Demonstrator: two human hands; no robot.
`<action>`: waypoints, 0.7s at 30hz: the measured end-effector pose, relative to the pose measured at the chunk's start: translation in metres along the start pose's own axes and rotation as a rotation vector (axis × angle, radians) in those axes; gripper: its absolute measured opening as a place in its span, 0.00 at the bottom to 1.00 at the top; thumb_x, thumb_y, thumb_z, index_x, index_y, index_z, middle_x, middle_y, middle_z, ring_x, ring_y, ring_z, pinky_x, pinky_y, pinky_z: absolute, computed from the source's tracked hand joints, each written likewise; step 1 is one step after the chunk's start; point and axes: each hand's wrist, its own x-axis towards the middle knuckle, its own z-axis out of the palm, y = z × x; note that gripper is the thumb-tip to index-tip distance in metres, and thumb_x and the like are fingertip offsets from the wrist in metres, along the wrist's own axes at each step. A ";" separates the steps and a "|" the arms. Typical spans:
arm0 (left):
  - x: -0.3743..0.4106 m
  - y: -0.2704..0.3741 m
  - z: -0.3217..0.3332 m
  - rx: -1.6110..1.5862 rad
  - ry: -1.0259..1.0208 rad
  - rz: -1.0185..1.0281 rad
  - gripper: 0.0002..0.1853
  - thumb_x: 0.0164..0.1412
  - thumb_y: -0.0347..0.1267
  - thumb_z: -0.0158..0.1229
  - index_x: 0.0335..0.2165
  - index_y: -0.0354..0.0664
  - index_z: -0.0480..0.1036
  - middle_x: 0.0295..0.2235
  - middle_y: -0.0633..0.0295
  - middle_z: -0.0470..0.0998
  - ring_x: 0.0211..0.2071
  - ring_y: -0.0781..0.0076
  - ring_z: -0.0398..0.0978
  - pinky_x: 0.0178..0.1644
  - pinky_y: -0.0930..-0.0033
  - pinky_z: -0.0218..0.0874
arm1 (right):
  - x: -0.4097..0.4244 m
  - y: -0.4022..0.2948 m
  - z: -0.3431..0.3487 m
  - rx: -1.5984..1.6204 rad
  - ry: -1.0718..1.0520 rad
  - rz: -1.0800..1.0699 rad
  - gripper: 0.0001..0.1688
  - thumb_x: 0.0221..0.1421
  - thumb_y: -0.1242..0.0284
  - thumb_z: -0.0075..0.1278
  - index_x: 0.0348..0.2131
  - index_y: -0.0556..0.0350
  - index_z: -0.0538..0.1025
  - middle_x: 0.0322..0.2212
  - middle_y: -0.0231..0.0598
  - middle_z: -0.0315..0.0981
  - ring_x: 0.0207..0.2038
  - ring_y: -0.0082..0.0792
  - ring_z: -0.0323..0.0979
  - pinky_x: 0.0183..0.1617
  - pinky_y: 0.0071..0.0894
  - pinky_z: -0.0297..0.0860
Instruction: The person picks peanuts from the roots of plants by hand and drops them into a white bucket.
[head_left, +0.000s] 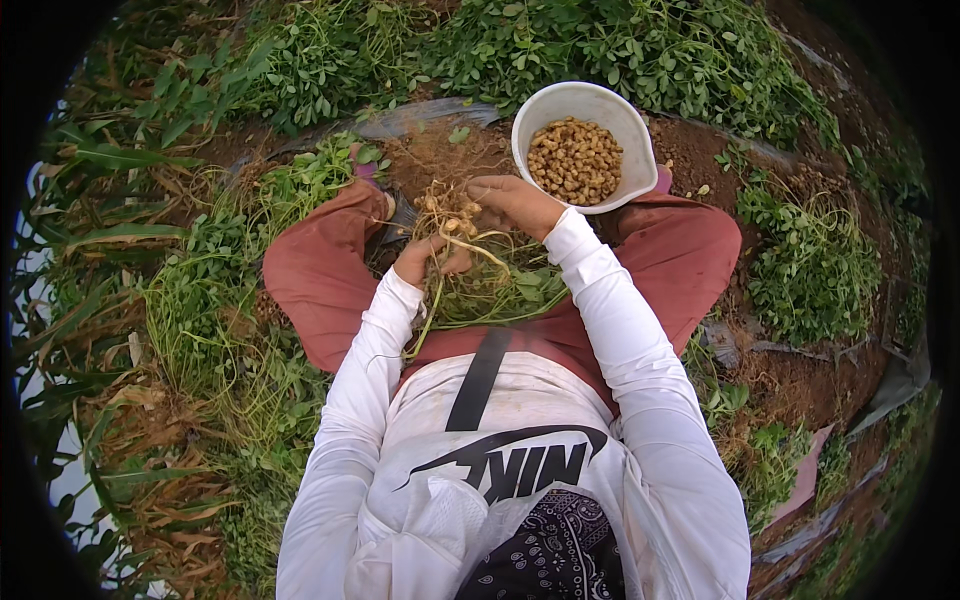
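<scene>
My left hand (429, 259) grips the stems of an uprooted peanut plant just below its root cluster. Pale peanut pods (456, 217) and thin brown roots stick up above that hand. The fingers of my right hand (517, 201) are at the right side of the cluster, bent against the pods; the fingertips are partly hidden, so what they pinch does not show. Leafy peanut stems (525, 292) lie in my lap beneath both hands. Just beyond my right hand a white bucket (646, 154) leans toward me, with many loose peanuts (576, 161) inside.
Pulled peanut plants lie in heaps at the far side (585, 45), at the left (217, 277) and at the right (814, 262). Dark plastic mulch film (427, 118) crosses the reddish soil (427, 146). Corn plants (112, 232) line the left edge. My bent knees flank the lap.
</scene>
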 end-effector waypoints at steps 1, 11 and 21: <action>0.000 0.000 0.000 0.014 0.008 0.005 0.22 0.62 0.49 0.41 0.29 0.40 0.64 0.13 0.68 0.58 0.17 0.74 0.55 0.27 0.72 0.48 | 0.001 0.002 0.000 -0.057 -0.005 -0.027 0.18 0.58 0.65 0.46 0.43 0.59 0.70 0.24 0.26 0.68 0.23 0.16 0.62 0.24 0.16 0.58; -0.001 0.005 0.013 0.060 0.027 -0.082 0.21 0.63 0.47 0.42 0.32 0.38 0.67 0.14 0.68 0.60 0.19 0.75 0.57 0.30 0.73 0.50 | 0.025 0.029 -0.015 0.050 0.726 -0.199 0.18 0.59 0.60 0.43 0.33 0.58 0.71 0.22 0.30 0.66 0.25 0.23 0.58 0.31 0.23 0.58; -0.010 0.013 0.023 0.118 0.126 -0.005 0.21 0.63 0.46 0.43 0.35 0.36 0.68 0.15 0.68 0.62 0.18 0.74 0.58 0.29 0.70 0.53 | 0.007 -0.001 -0.032 -1.145 1.205 -0.149 0.17 0.57 0.59 0.43 0.34 0.53 0.71 0.23 0.56 0.73 0.29 0.56 0.71 0.31 0.52 0.64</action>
